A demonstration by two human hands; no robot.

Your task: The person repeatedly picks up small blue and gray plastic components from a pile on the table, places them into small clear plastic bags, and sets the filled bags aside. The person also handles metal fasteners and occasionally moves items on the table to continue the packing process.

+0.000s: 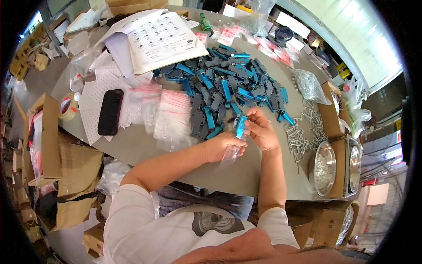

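Observation:
In front of the pile, my left hand [222, 146] is closed around a small clear plastic bag [229, 155], whose lower end hangs below the fingers. A blue part [241, 125] stands upright at the bag's mouth; how far it sits inside I cannot tell. My right hand [263, 132] pinches this part from the right with thumb and fingertips. Just beyond both hands lies a heap of blue and dark grey parts [226, 88] of the same sort. Flat zip bags [172, 112] with red-striped tops are spread left of the heap.
Screws [303, 136] lie loose on the right, near a clear bowl [323, 169] of small pieces and a cardboard box [334, 112]. Leftward are a black phone [110, 112], a tape roll [68, 107] and perforated sheets. Printed papers [167, 42] rest at the heap's far-left edge.

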